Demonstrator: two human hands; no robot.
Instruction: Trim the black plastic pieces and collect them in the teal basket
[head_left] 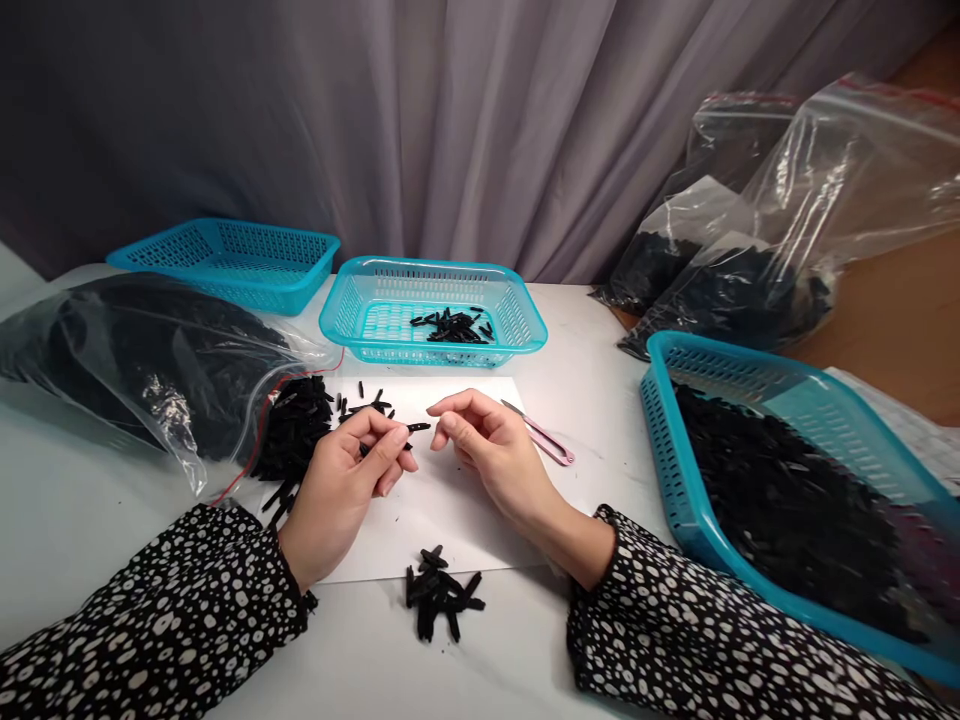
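Observation:
Between thumb and fingers of my left hand (360, 455), a small elongated black piece (418, 427) is pinched, its free end pointing right. My right hand (487, 440) hovers just beside that end, fingers loosely curled with the thumb and index tips apart, and nothing visible in them. Both hands are above a white sheet (465, 520). Left of my left hand, a heap of similar black pieces (296, 425) spills from a clear zip bag (172, 360). A smaller cluster of black pieces (439, 595) lies nearer to me. Behind my right hand rests a slim pink tool (551, 443) with a pointed tip.
A blue basket (529, 330) holding a few black pieces stands behind the sheet. Another blue basket (300, 297) is at the back left. On the right, a large blue basket (667, 470) contains many black pieces. Filled clear bags (787, 200) stand behind it, near a grey curtain (480, 130).

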